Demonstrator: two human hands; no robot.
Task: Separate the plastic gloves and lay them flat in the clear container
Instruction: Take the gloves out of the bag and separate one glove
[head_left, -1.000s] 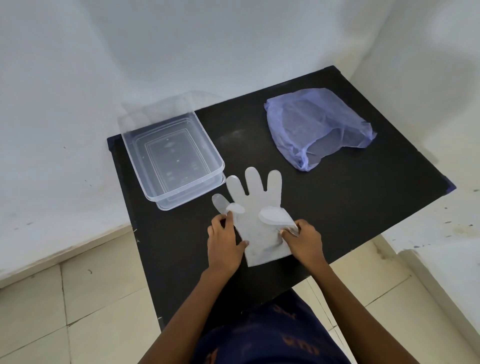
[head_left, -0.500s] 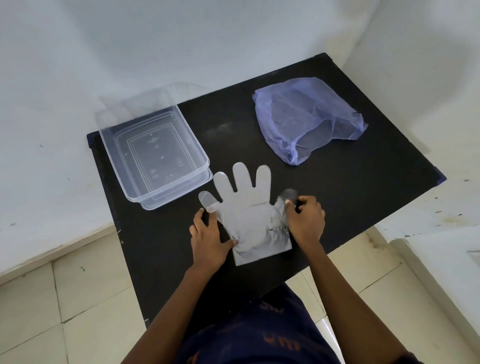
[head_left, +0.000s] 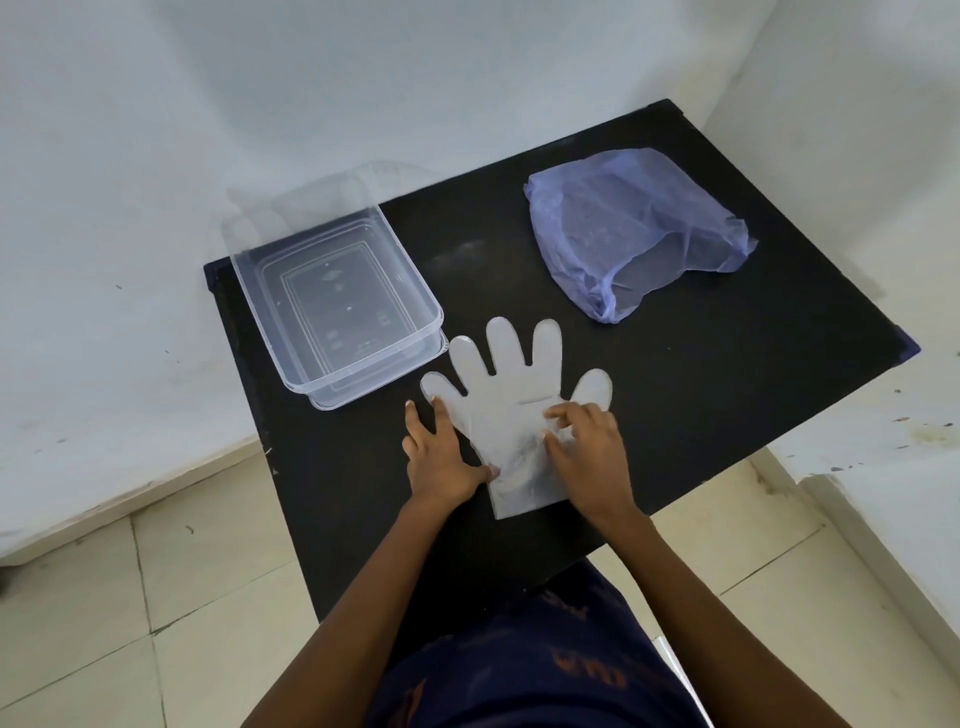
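A translucent plastic glove lies flat on the black table, all five fingers spread and pointing away from me. My left hand presses on its left edge, thumb on the cuff side. My right hand rests on the right half of the palm, fingers bent and touching the plastic. Whether more than one glove layer lies there I cannot tell. The clear container stands empty at the table's left, just beyond the glove's little-finger side.
A crumpled blue-violet plastic bag lies at the back right of the table. White walls close in on the left, back and right. Tiled floor shows left of the table and below its near edge.
The glove's thumb flap, folded over a second ago, now lies spread out flat to the right. My right hand moved from the glove's right edge onto its palm.
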